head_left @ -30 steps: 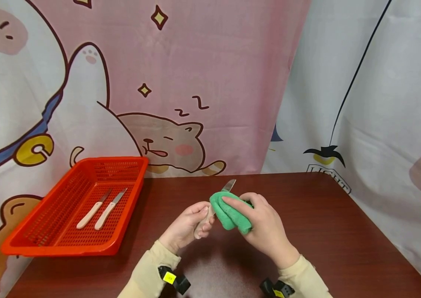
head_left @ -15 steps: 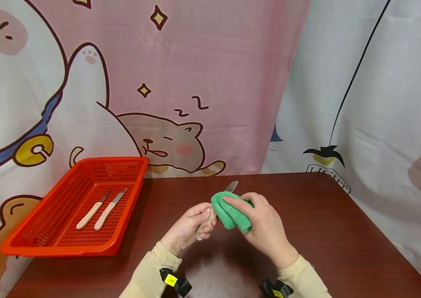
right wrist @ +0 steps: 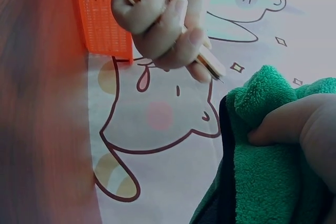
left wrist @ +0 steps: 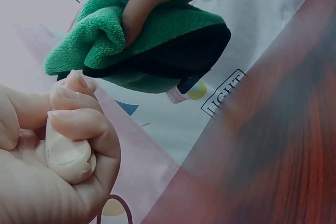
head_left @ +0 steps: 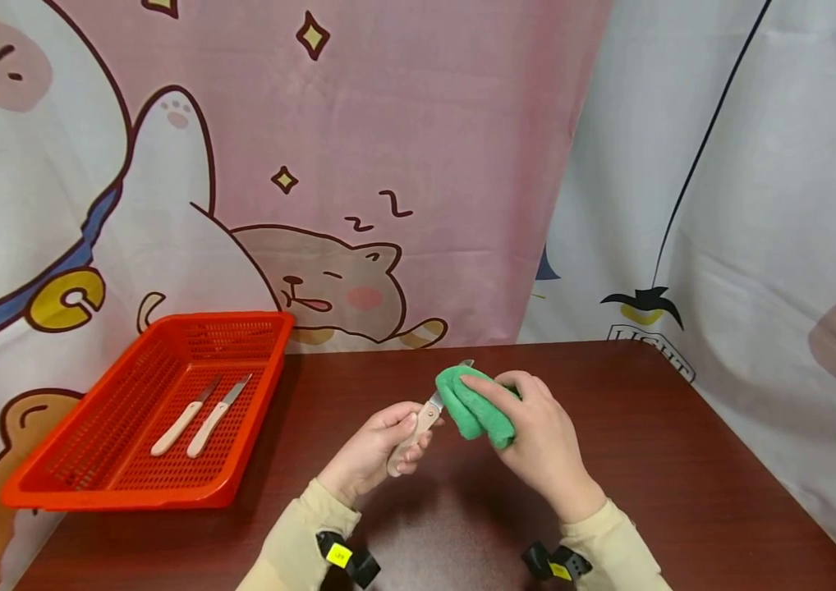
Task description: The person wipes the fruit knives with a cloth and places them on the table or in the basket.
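My left hand (head_left: 369, 447) grips the pale handle (head_left: 412, 443) of a knife above the table, its blade slanting up and away to the right. A folded green cloth (head_left: 471, 404) is wrapped over the blade, held by my right hand (head_left: 547, 447). A short stretch of blade shows by the handle, and the tip peeks out beyond the cloth. In the left wrist view the handle's rounded end (left wrist: 71, 158) sticks out of the curled fingers. From the right wrist, my thumb presses into the cloth (right wrist: 265, 171), which has a dark edge.
An orange-red perforated basket (head_left: 122, 497) stands at the left of the dark wooden table (head_left: 654, 476). Two light-handled knives, a left one (head_left: 180, 428) and a right one (head_left: 209, 425), lie inside it. A printed curtain (head_left: 447, 164) hangs behind the table.
My right hand has slid the cloth up and right along the blade, baring metal near the handle and covering most of the tip. The left hand stays nearly still.
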`<state>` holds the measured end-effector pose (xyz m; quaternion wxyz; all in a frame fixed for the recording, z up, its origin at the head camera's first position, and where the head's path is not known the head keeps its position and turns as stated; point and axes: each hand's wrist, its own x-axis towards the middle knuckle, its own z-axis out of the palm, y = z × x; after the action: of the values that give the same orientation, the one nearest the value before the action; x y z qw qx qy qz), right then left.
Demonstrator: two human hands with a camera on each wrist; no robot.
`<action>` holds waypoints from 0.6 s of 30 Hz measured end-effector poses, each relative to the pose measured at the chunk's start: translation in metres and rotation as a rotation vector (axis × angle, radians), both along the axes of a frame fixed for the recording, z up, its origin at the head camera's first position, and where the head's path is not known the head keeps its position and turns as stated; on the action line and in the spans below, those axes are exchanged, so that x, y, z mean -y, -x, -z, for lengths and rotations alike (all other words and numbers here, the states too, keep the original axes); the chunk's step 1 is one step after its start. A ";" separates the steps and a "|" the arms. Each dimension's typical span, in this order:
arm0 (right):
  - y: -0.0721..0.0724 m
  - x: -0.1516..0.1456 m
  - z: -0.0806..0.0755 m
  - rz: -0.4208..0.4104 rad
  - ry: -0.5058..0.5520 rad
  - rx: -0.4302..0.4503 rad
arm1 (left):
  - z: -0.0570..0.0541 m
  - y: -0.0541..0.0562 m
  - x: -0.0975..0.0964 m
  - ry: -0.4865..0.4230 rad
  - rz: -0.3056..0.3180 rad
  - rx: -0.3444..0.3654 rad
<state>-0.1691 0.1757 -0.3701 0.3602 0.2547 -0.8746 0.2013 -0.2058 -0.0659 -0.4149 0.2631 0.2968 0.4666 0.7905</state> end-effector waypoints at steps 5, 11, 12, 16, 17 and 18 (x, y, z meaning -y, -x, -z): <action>0.002 -0.006 -0.001 0.017 0.013 -0.024 | 0.000 -0.001 -0.001 0.008 -0.012 0.013; 0.004 -0.012 -0.002 0.031 0.015 -0.042 | 0.000 -0.001 0.000 0.026 -0.007 0.017; 0.004 -0.012 -0.002 0.034 0.017 -0.040 | 0.000 -0.001 0.000 0.026 -0.004 0.016; 0.004 -0.015 -0.003 0.043 0.022 -0.032 | 0.000 0.000 0.000 0.023 0.004 0.014; 0.004 -0.015 -0.003 0.044 0.023 -0.033 | 0.000 0.000 0.000 0.023 0.005 0.014; 0.005 -0.016 -0.004 0.045 0.024 -0.035 | 0.000 0.000 0.000 0.024 0.005 0.014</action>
<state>-0.1736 0.1916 -0.3665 0.3829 0.2339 -0.8712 0.1992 -0.2055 -0.0659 -0.4145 0.2718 0.2894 0.4734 0.7863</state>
